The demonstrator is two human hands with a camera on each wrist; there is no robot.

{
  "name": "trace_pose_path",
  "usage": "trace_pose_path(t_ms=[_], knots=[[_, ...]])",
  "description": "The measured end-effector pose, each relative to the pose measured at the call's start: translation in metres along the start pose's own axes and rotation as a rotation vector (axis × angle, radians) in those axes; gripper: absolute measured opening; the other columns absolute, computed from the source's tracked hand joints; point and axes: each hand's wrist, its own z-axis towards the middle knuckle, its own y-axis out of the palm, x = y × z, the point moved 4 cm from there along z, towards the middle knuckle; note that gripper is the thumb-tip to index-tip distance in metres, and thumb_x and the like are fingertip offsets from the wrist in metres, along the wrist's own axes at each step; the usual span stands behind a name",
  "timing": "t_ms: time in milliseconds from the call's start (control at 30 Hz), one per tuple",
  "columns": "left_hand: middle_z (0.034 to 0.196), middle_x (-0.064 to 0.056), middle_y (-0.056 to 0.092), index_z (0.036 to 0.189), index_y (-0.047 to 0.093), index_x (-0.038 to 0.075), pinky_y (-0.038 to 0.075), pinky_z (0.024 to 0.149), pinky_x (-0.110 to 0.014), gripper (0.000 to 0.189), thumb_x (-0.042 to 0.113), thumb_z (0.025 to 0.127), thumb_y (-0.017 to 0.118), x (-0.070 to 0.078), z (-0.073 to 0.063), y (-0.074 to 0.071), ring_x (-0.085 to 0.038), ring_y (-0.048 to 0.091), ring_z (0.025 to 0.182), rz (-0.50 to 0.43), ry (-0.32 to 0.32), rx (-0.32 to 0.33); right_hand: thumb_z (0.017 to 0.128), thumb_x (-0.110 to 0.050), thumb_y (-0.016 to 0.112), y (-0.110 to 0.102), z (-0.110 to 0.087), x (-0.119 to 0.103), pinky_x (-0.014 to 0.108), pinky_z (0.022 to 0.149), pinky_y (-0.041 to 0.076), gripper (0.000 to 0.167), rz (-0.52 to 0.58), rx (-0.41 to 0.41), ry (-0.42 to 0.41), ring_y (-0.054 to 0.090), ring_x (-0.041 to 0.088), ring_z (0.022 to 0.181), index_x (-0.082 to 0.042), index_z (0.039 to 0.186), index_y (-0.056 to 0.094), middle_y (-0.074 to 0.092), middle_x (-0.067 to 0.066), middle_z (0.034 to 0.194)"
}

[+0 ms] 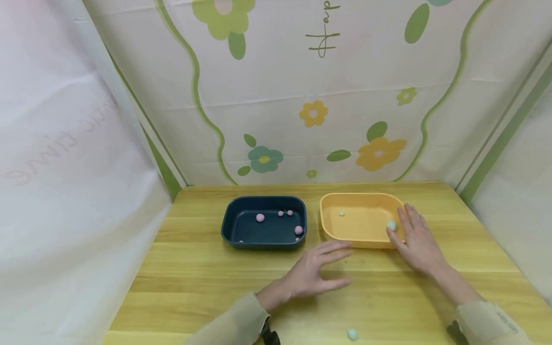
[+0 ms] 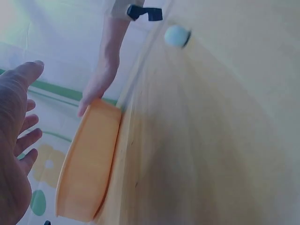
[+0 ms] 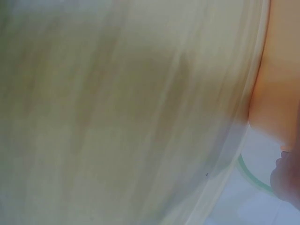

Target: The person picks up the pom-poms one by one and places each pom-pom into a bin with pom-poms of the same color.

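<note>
My left hand (image 1: 316,270) is held above the table in front of the yellow tray (image 1: 362,244), its thumb and fingers apart and nothing between them. At that tray's right end is my right hand (image 1: 418,242), fingers extended along the rim; whether it touches the rim is unclear. Just beside the right thumb, a pale green ball (image 1: 391,225) shows inside the tray. A smaller pale green ball (image 1: 342,213) lies farther back in it. Another pale green ball (image 1: 352,334) sits on the table near the front, also seen in the left wrist view as a pale ball (image 2: 177,36).
Left of the yellow tray stands a dark blue tray (image 1: 265,246) with several pink balls, such as one pink ball (image 1: 260,218), and small pale bits. The wood-grain table (image 1: 194,287) ends at a flower-printed curtain (image 1: 276,96) behind and at white cloth on both sides.
</note>
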Motion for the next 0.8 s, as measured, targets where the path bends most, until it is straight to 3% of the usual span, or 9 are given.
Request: trace_pose_path(t_ms=[200, 400, 533, 667, 800], knots=[[0.15, -0.01, 0.072, 0.141, 0.075, 0.006, 0.047, 0.125, -0.024, 0.055, 0.022, 0.092, 0.092, 0.014, -0.018, 0.0, -0.019, 0.068, 0.142, -0.014, 0.1, 0.018, 0.116, -0.039, 0.05, 0.0, 0.0, 0.0, 0.049, 0.143, -0.008, 0.082, -0.01, -0.002, -0.004, 0.014, 0.06, 0.166, 0.013, 0.17, 0.019, 0.014, 0.043, 0.176], [0.138, -0.007, 0.079, 0.129, 0.082, 0.009, 0.05, 0.122, -0.022, 0.04, 0.019, 0.092, 0.092, 0.019, -0.033, 0.002, -0.014, 0.073, 0.134, -0.036, 0.125, 0.013, 0.115, -0.04, 0.05, -0.001, 0.001, -0.001, 0.05, 0.143, -0.007, 0.082, 0.003, 0.004, 0.0, 0.015, 0.061, 0.165, 0.012, 0.17, 0.02, 0.016, 0.043, 0.175], [0.134, -0.007, 0.081, 0.123, 0.084, 0.009, 0.052, 0.12, -0.023, 0.035, 0.015, 0.09, 0.093, 0.021, -0.042, 0.004, -0.017, 0.075, 0.131, -0.104, 0.135, 0.024, 0.115, -0.04, 0.05, 0.0, 0.001, 0.0, 0.051, 0.143, -0.006, 0.082, 0.003, 0.0, 0.0, 0.014, 0.061, 0.166, 0.012, 0.171, 0.02, 0.015, 0.043, 0.175], [0.127, -0.006, 0.084, 0.118, 0.086, 0.01, 0.055, 0.118, -0.026, 0.032, 0.013, 0.087, 0.095, 0.026, -0.046, 0.009, -0.019, 0.077, 0.128, -0.156, 0.174, 0.035, 0.115, -0.04, 0.05, 0.0, 0.0, 0.001, 0.051, 0.143, -0.007, 0.082, 0.001, -0.001, -0.001, 0.014, 0.061, 0.165, 0.012, 0.171, 0.02, 0.015, 0.043, 0.175], [0.123, -0.004, 0.085, 0.115, 0.087, 0.01, 0.055, 0.118, -0.029, 0.029, 0.014, 0.087, 0.095, 0.029, -0.048, 0.015, -0.017, 0.078, 0.126, -0.186, 0.163, 0.009, 0.115, -0.04, 0.051, 0.0, 0.0, 0.001, 0.049, 0.143, -0.008, 0.082, 0.004, 0.001, 0.0, 0.014, 0.061, 0.165, 0.011, 0.171, 0.02, 0.015, 0.043, 0.175]])
